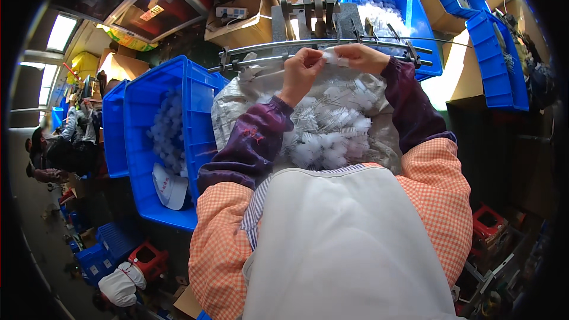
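My left hand (301,76) and my right hand (365,59) meet in front of the metal rods (261,49). Fingertips of both are closed on a small white translucent piece (333,57), partly hidden by the fingers; its exact kind is too small to tell. Beneath my hands a grey cloth (226,112) spreads over my lap. On it lies a heap of white bristly pieces with thin wires (332,136), like small wire brushes. Behind the rods stands a dark metal machine (318,15).
At my left a blue bin (198,104) holds white tufted pieces and a white cap (169,186). Another blue bin (422,26) with white pieces stands behind the rods. Blue crates (496,62) are at the far right, cardboard boxes (240,26) at the back. People sit at far left.
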The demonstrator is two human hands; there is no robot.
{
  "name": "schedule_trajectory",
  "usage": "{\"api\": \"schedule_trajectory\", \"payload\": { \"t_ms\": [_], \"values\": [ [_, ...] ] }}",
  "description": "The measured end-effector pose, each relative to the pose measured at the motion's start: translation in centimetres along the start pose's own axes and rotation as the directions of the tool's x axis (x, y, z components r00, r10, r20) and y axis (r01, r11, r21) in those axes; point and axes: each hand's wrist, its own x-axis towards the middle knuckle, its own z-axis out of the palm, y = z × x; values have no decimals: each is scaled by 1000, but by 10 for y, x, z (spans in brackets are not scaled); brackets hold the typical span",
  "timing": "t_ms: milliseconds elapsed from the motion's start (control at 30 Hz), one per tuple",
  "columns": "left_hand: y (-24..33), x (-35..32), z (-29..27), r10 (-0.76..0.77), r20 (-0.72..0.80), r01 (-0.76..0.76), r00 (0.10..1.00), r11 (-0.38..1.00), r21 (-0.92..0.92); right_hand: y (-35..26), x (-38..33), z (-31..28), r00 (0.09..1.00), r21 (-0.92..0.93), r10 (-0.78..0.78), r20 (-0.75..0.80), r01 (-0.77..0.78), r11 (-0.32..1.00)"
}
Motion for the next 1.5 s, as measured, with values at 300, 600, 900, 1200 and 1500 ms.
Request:
{"api": "schedule_trajectory", "payload": {
  "t_ms": [300,600,900,1200,1500],
  "values": [
    [-24,-23,-28,-366,511,-225,778,598,770,60,57,-54,702,-719,-251,-667,-517,464],
    [-33,-28,-27,-405,604,-196,687,696,691,73,78,-58,725,-737,-200,-659,-572,359],
    [-18,-19,-36,-424,692,-148,584,783,605,77,76,-61,719,-732,-184,-670,-599,325],
    [-26,-23,-37,-279,690,-199,668,826,527,70,79,-64,722,-668,-73,-688,-590,454],
    [-23,-20,-34,-200,589,-220,783,797,563,59,55,-55,633,-628,-90,-769,-720,296]
  ]
}}
